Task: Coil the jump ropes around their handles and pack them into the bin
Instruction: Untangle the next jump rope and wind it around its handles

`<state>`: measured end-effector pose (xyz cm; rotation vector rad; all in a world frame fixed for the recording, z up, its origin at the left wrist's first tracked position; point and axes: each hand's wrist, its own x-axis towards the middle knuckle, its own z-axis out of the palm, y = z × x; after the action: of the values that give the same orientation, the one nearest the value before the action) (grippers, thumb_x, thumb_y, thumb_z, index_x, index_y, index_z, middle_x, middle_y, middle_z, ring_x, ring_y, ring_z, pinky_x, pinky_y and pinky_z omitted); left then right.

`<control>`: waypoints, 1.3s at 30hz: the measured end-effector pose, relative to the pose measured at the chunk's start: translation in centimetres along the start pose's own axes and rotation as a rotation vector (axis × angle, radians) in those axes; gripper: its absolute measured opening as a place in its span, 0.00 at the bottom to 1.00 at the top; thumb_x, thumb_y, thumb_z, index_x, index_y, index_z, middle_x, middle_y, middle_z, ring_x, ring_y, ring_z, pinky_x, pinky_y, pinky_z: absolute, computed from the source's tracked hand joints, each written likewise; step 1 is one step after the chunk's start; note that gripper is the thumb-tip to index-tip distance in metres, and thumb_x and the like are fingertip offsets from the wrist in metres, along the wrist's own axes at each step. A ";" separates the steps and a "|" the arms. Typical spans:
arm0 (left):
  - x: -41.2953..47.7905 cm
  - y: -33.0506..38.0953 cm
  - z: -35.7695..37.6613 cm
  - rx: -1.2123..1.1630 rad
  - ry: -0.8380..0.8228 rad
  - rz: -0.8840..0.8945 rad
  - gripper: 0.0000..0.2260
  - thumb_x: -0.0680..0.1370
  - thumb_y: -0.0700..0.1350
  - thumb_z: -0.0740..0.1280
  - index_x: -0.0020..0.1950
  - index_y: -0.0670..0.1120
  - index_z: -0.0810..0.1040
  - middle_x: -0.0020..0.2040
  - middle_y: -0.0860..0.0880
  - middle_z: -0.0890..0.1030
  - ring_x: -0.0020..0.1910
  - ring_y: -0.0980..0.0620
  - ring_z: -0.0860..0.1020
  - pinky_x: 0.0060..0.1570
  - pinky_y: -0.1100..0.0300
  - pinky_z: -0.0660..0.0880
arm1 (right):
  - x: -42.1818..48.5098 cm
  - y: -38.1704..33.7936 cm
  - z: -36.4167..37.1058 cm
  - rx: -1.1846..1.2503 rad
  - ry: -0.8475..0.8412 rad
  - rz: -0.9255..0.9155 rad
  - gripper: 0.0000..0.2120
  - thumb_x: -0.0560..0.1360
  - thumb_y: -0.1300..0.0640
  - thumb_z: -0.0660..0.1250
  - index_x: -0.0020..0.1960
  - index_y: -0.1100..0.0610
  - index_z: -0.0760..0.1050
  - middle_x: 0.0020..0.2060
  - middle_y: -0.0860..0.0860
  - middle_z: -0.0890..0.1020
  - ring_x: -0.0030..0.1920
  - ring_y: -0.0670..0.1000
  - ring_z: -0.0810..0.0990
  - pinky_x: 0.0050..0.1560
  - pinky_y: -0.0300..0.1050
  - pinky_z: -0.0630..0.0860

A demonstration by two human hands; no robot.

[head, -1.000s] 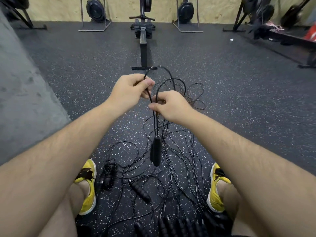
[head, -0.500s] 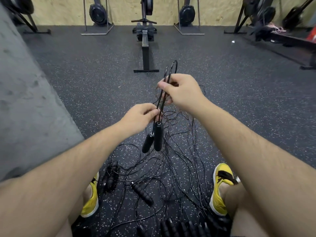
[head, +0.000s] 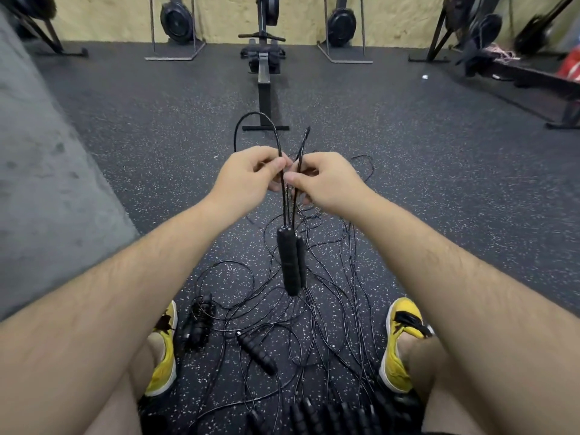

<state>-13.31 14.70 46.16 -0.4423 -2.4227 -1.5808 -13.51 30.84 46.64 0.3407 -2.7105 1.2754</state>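
Black handles hang upright, side by side, straight below left hand and right hand, both pinching the cord.

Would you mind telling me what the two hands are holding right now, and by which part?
Both the left hand and right hand pinch the jump rope's cord above its two handles, which hang free below.

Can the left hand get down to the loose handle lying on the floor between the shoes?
Probably not yet: the left hand is pinching the rope whose paired handles dangle below. The way down to the floor handle looks free once it lets go.
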 end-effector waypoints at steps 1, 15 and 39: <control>-0.1 -0.1 0.1 -0.017 0.004 -0.002 0.07 0.82 0.37 0.65 0.50 0.44 0.82 0.48 0.48 0.83 0.33 0.60 0.80 0.40 0.64 0.80 | 0.0 0.0 0.0 0.003 0.000 0.004 0.09 0.76 0.54 0.72 0.45 0.61 0.80 0.40 0.61 0.84 0.37 0.58 0.82 0.42 0.54 0.79; -0.8 -0.5 -0.7 -0.163 -0.274 -0.130 0.17 0.79 0.42 0.62 0.65 0.53 0.79 0.56 0.49 0.85 0.54 0.54 0.81 0.58 0.56 0.75 | 0.0 -0.9 -0.1 0.061 -0.019 -0.025 0.05 0.78 0.59 0.69 0.44 0.59 0.77 0.37 0.54 0.85 0.33 0.49 0.85 0.35 0.42 0.79; -0.1 0.8 -0.6 -0.351 -0.140 -0.273 0.10 0.86 0.43 0.59 0.49 0.42 0.77 0.42 0.44 0.86 0.41 0.47 0.86 0.45 0.59 0.82 | -3.4 3.1 1.9 -0.048 -0.432 0.151 0.27 0.75 0.50 0.74 0.69 0.55 0.68 0.63 0.50 0.77 0.61 0.50 0.77 0.66 0.51 0.73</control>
<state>-12.89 14.45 47.03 -0.2945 -2.3884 -2.1765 -11.06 31.74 42.42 0.4612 -3.1760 1.2988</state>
